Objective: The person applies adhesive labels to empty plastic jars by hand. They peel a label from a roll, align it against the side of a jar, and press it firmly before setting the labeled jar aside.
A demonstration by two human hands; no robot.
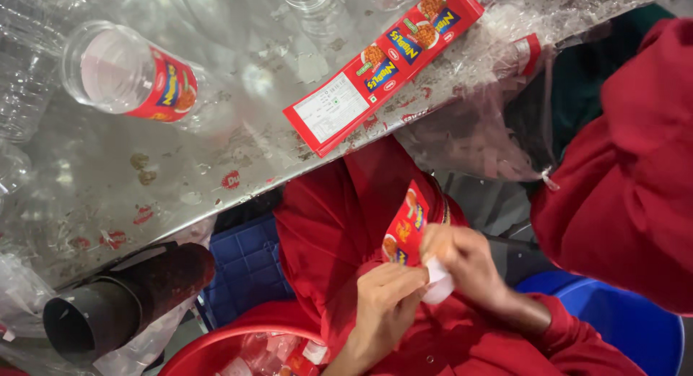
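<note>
Two hands meet low in the picture, over a red lap. Left hand (386,296) pinches the bottom edge of a small red sticker label (404,228) with snack pictures on it. Right hand (462,257) is closed on the white backing paper (438,282) just beside it, as if peeling. So the label is up in the air between both hands, below the edge of the tabletop (188,166).

I think the sticky side could fold over and stick to itself, because the label is thin and held by only one edge. It could also catch on a finger or the red sleeve and wrinkle. If the backing is pulled too fast, the label might tear.

A clear plastic jar (130,72) with a red label lies on its side on the shiny tabletop. It looks like it could roll, since nothing holds it. A long strip of labels (382,65) lies near the tabletop's edge and could slide off.

A red tub (209,347) with scraps sits below, next to a dark pipe (115,304), a blue crate (245,268) and a blue bin (628,325).
</note>
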